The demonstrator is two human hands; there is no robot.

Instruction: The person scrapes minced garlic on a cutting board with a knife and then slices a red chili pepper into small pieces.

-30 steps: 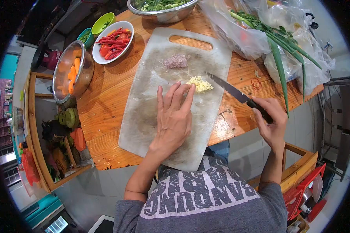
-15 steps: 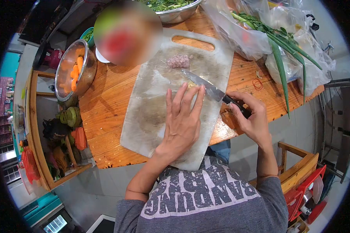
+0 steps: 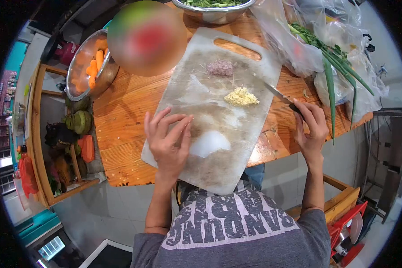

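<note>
My right hand (image 3: 312,127) grips a kitchen knife (image 3: 272,89) by its black handle, the blade slanting over the right edge of the cutting board (image 3: 183,94). Beside the blade lies a small heap of finely chopped pale-yellow garlic (image 3: 240,97). Farther up the board sits a pile of minced pinkish shallot (image 3: 219,68). My left hand (image 3: 169,140) hovers over the board's left edge, holding nothing, its fingers apart and curved, with thumb and index tips close together. A bright white patch shows on the board to the right of that hand.
A metal bowl of carrots (image 3: 70,85) stands at the table's left. Another bowl of chopped greens (image 3: 219,15) is at the back. Plastic bags (image 3: 295,49) and green onions (image 3: 329,71) lie at the right. A blurred round area covers the back left.
My left hand has lifted off the board's middle and moved left, uncovering the garlic heap. The knife in my right hand has moved right, away from the garlic.
</note>
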